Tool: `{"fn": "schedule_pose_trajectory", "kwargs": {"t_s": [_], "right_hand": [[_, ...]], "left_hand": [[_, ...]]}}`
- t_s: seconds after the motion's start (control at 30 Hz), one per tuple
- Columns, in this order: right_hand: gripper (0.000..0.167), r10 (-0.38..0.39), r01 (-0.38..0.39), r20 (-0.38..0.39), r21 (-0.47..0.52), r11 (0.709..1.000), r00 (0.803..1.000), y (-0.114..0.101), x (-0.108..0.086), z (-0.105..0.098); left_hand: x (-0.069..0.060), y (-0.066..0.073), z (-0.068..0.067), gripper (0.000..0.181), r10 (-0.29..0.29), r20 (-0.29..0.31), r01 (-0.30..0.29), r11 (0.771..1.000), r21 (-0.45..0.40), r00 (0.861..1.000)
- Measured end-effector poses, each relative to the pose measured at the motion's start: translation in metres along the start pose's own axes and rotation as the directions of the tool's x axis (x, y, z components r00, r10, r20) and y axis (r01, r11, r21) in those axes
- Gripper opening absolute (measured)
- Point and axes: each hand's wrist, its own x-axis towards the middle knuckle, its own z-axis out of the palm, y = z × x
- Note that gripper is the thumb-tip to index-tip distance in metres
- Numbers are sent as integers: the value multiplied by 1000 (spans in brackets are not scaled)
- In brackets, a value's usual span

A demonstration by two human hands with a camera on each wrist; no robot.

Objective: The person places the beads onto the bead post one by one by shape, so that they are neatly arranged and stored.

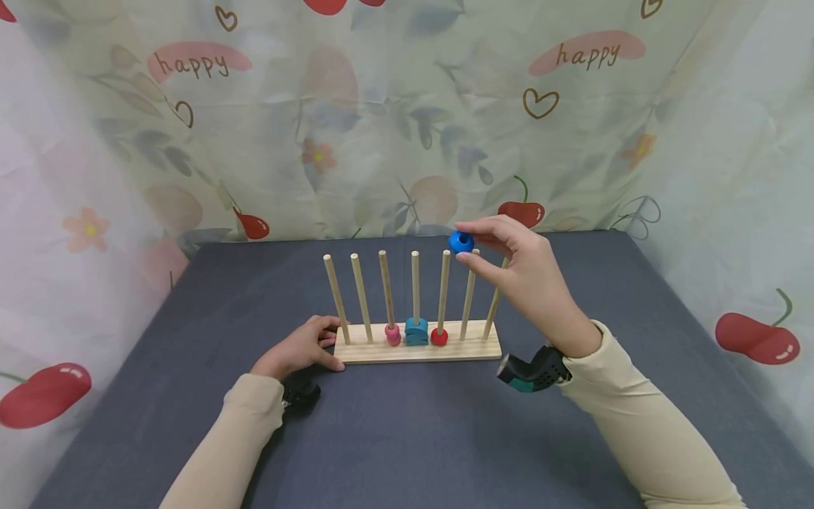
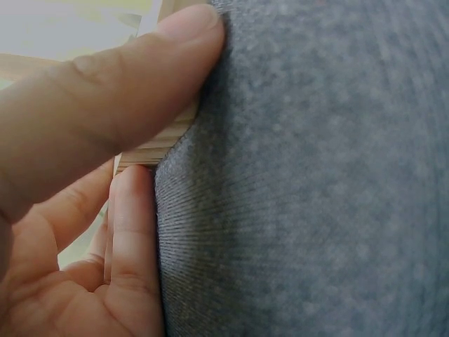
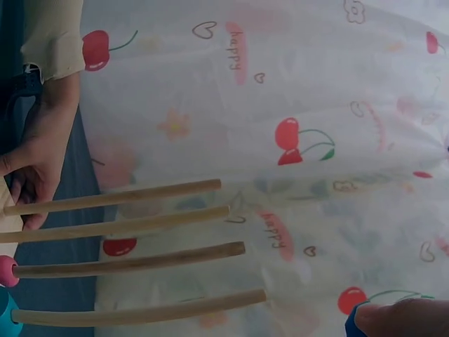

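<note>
A wooden base (image 1: 362,353) with several upright pegs stands on the dark table. Its third peg from the left bears a pink bead (image 1: 393,334), the middle one a teal piece (image 1: 416,332), the fifth a red bead (image 1: 439,337). My left hand (image 1: 302,350) grips the base's left end, thumb at the front corner; the left wrist view shows the thumb and fingers against the wood (image 2: 151,151). My right hand (image 1: 524,265) pinches a blue bead (image 1: 461,242) between thumb and fingers, beside the tops of the fifth and sixth pegs. The right wrist view shows only a sliver of this bead (image 3: 353,321).
A patterned cloth (image 1: 381,127) hangs behind the table (image 1: 407,438) and at both sides. The right forearm passes over the table's right part, and the rightmost peg (image 1: 493,311) stands close to the right hand, partly hidden by it.
</note>
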Motion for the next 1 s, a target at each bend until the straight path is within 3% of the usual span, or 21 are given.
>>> {"fn": "schedule_pose_trajectory", "kwargs": {"t_s": [0.53, 0.8, 1.0], "right_hand": [[32, 92, -91, 47, -26, 996, 995, 14, 5, 16], [32, 177, -173, 104, -48, 984, 979, 16, 8, 20], [37, 240, -235, 91, -55, 970, 967, 22, 4, 24]], "left_hand": [[1, -1, 0, 85, 0, 1, 0, 1000, 2, 1000], [1, -2, -1, 83, 15, 0, -15, 1000, 7, 1000], [-1, -1, 0, 84, 23, -4, -23, 1000, 6, 1000]]}}
